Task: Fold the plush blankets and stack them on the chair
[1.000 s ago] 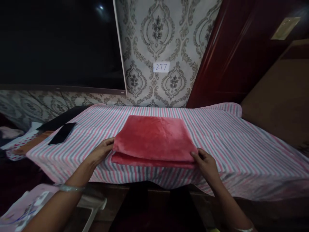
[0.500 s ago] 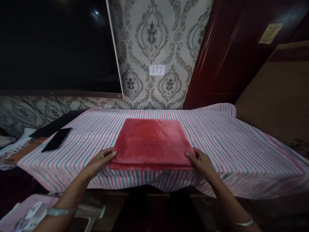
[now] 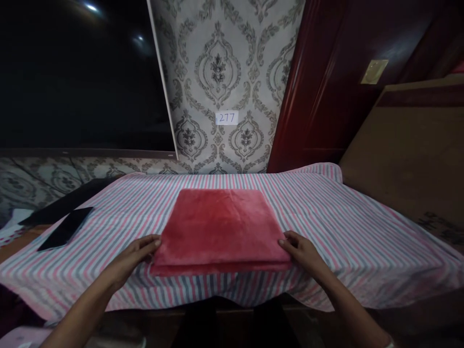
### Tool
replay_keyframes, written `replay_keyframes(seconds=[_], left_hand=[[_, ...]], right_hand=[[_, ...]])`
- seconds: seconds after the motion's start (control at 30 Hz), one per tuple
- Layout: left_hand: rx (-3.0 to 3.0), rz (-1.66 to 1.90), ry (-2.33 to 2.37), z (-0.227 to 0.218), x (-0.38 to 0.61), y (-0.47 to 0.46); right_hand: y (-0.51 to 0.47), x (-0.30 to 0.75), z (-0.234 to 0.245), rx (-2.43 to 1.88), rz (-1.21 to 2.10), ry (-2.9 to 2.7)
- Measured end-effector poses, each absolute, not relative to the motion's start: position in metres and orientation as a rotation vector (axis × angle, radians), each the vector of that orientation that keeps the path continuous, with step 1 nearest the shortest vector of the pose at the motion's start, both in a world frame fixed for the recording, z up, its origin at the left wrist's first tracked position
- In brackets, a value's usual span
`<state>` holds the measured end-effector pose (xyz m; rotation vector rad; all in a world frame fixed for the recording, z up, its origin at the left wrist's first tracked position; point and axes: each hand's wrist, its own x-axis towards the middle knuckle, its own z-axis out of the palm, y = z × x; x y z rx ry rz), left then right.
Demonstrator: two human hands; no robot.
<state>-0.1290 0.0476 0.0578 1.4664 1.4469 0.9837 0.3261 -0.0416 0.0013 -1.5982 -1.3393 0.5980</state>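
A folded red plush cloth (image 3: 221, 227) lies flat near the front edge of the table, its lower layer showing as a strip along the near side. At its left edge, my left hand (image 3: 143, 249) has thumb and fingers closed on the near corner region. My right hand (image 3: 299, 246) pinches the opposite edge at about the same height, thumb on top. The fingertips beneath the fabric are partly hidden on both sides.
Under the cloth spreads a striped pink, grey and white tablecloth (image 3: 326, 232). A dark phone (image 3: 65, 229) rests at the left. Behind are a large black screen (image 3: 79, 82) and a paper marked 277 (image 3: 226, 117). A cardboard box (image 3: 406, 145) stands at the right.
The view has tilted up and shifted slightly right, so everything sits lower and further left in the picture. Both hands stay at the edges of the red cloth, which keeps its folded shape.
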Motion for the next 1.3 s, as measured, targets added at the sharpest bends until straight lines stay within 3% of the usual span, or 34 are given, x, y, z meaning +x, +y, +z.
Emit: replay_keyframes(seconds=[0.17,0.27,0.37,0.53,0.7,1.3], left_hand=[[1.873,1.186,1.519,0.084,-0.093,0.093],[2.274,0.901,1.386,0.104,-0.036,0.128],[2.450,0.577,1.548,0.112,0.014,0.160],[2.462,0.263,1.866,0.075,0.036,0.185],[2.517,0.286,1.895,0.039,0.027,0.188],[2.481,0.306,1.881,0.045,0.026,0.185]], right_hand=[[0.007,0.318,0.044,-1.607,0.115,-1.469],[0.058,0.288,0.083,-1.635,-0.012,-1.701],[0.102,0.260,0.099,-1.901,-0.043,-1.727],[0.128,0.256,0.054,-2.191,0.052,-1.728],[0.131,0.273,0.014,-2.176,0.046,-1.732],[0.126,0.267,0.023,-2.151,0.076,-1.698]])
